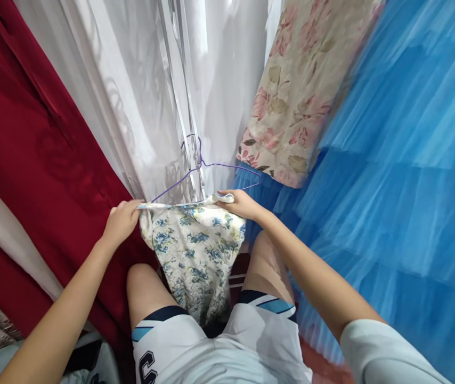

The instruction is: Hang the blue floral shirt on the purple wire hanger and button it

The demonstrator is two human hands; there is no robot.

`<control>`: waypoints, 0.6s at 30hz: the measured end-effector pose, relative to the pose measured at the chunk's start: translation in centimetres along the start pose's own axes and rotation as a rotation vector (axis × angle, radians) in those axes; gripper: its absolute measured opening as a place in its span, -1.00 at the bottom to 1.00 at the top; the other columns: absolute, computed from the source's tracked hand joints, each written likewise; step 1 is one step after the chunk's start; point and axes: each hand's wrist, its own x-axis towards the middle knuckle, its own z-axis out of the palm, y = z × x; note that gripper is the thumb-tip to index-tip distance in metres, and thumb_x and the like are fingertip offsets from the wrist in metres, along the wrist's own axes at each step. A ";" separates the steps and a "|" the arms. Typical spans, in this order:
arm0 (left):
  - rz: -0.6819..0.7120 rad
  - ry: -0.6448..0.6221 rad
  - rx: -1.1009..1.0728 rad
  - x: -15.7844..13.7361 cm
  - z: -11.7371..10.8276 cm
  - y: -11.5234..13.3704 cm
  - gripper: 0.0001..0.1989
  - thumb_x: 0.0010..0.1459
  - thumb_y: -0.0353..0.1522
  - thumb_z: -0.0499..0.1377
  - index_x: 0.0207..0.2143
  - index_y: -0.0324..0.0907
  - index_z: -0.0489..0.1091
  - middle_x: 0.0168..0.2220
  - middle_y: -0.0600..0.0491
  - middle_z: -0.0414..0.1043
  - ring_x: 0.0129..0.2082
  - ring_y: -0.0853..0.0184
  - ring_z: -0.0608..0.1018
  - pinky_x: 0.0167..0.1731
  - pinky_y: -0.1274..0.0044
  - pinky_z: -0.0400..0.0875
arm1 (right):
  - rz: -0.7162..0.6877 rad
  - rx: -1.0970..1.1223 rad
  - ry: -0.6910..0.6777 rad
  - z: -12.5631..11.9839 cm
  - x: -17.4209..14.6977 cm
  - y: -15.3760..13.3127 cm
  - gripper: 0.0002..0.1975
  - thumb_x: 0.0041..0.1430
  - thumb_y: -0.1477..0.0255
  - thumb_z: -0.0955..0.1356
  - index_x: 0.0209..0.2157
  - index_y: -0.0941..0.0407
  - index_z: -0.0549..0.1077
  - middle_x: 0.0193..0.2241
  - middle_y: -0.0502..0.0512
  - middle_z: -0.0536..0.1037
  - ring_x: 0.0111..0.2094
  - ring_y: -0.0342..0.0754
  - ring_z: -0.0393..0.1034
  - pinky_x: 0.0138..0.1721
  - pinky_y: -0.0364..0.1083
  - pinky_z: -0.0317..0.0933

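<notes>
A white garment [195, 240] with blue and yellow flowers hangs down between my knees, its top edge stretched sideways between my two hands. My left hand [121, 221] pinches the left end of that edge, fingers closed on it. At the other end my right hand [239, 205] is closed on the cloth, thumb side up. Behind the top edge shows a purple wire hanger [227, 166]; its hook points up, its right corner sticks out past the garment, and its lower left part is hidden behind the cloth. Long white straps [183, 96] hang down in front of the hanger's hook.
Dark red cloth [47, 149] hangs on the left and sheer white curtains [131, 80] straight ahead. To the right are a beige floral cloth [287, 106] and a tiered blue tulle skirt [391, 186]. A pale container [103, 362] with dark items stands at lower left.
</notes>
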 end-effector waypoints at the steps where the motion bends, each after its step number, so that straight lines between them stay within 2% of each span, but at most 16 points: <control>1: -0.024 0.052 -0.004 1.1 -0.5 0.2 -0.63 0.30 -0.29 -0.06 0.02 -0.08 0.45 0.04 -0.06 0.45 -0.01 0.11 0.46 -0.07 0.36 0.31 | 0.008 -0.049 -0.008 0.5 0.5 0.0 -0.68 0.12 0.26 0.36 -0.22 0.20 0.57 -0.32 0.13 0.62 -0.29 0.04 0.48 -0.28 -0.12 0.25; 3: -0.067 0.136 -0.082 3.1 -0.8 1.3 -0.64 0.29 -0.32 -0.06 -0.02 -0.12 0.46 0.00 -0.07 0.46 -0.07 0.14 0.48 -0.10 0.41 0.32 | 0.030 -0.130 0.004 1.3 1.1 0.0 -0.72 0.16 0.27 0.32 -0.41 0.18 0.55 -0.50 0.09 0.57 -0.43 -0.02 0.43 -0.40 -0.15 0.17; 5: -0.084 0.174 -0.219 5.0 -0.6 2.9 -0.64 0.27 -0.35 -0.07 -0.06 -0.15 0.47 -0.10 -0.04 0.50 -0.14 0.20 0.50 -0.13 0.46 0.32 | 0.032 -0.170 0.048 2.0 1.1 -0.1 -0.76 0.14 0.33 0.32 -0.49 0.17 0.50 -0.56 0.08 0.54 -0.47 -0.04 0.40 -0.43 -0.16 0.11; 8: -0.067 0.147 -0.409 7.0 0.6 5.7 -0.65 0.27 -0.35 -0.07 -0.09 -0.18 0.47 -0.17 0.02 0.53 -0.19 0.25 0.50 -0.16 0.51 0.33 | 0.013 -0.116 0.062 2.7 0.0 -0.1 -0.88 0.06 0.48 0.31 -0.47 0.15 0.50 -0.51 0.10 0.57 -0.43 -0.02 0.42 -0.41 -0.16 0.13; 10: -0.050 0.133 -0.477 7.5 1.4 7.3 -0.68 0.26 -0.33 -0.04 -0.12 -0.19 0.46 -0.19 0.03 0.53 -0.20 0.27 0.50 -0.18 0.53 0.32 | -0.013 -0.041 0.076 2.6 -1.2 0.1 -0.86 0.04 0.53 0.30 -0.39 0.15 0.52 -0.41 0.11 0.61 -0.35 0.00 0.46 -0.34 -0.16 0.19; 12: -0.044 0.174 -0.502 7.2 1.9 8.4 -0.72 0.25 -0.30 0.00 -0.17 -0.20 0.46 -0.25 0.04 0.52 -0.24 0.30 0.49 -0.21 0.55 0.31 | -0.040 0.019 0.171 1.9 -2.7 0.7 -0.76 0.03 0.52 0.32 -0.21 0.15 0.51 -0.29 0.12 0.61 -0.28 0.01 0.47 -0.26 -0.13 0.23; 13: -0.045 0.214 -0.505 6.8 1.9 8.7 -0.74 0.25 -0.28 0.03 -0.20 -0.20 0.46 -0.28 0.04 0.51 -0.27 0.31 0.49 -0.24 0.56 0.30 | -0.038 0.041 0.243 1.3 -3.3 1.1 -0.65 0.04 0.49 0.34 -0.08 0.14 0.46 -0.27 0.12 0.60 -0.28 0.01 0.46 -0.25 -0.12 0.24; 15: -0.046 0.276 -0.511 6.0 1.9 9.0 -0.75 0.23 -0.24 0.08 -0.25 -0.20 0.46 -0.33 0.06 0.49 -0.32 0.33 0.47 -0.29 0.58 0.28 | 0.008 0.058 0.383 -0.4 -4.2 2.0 -0.35 0.04 0.41 0.39 0.19 0.16 0.24 -0.31 0.10 0.58 -0.34 0.01 0.45 -0.28 -0.10 0.25; 17: -0.043 0.283 -0.516 5.2 1.6 9.3 -0.75 0.20 -0.20 0.13 -0.25 -0.18 0.46 -0.35 0.07 0.49 -0.34 0.34 0.47 -0.32 0.58 0.28 | 0.088 0.023 0.476 -2.2 -4.4 2.9 -0.14 0.00 0.32 0.45 0.29 0.19 0.06 -0.33 0.10 0.56 -0.36 0.04 0.43 -0.28 -0.07 0.26; 18: -0.040 0.270 -0.515 4.9 1.4 9.4 -0.75 0.18 -0.19 0.15 -0.25 -0.18 0.47 -0.35 0.08 0.49 -0.35 0.34 0.47 -0.32 0.58 0.28 | 0.122 -0.012 0.510 -3.0 -4.2 3.3 -0.11 -0.02 0.28 0.47 0.28 0.21 0.08 -0.29 0.14 0.56 -0.32 0.06 0.43 -0.25 -0.05 0.26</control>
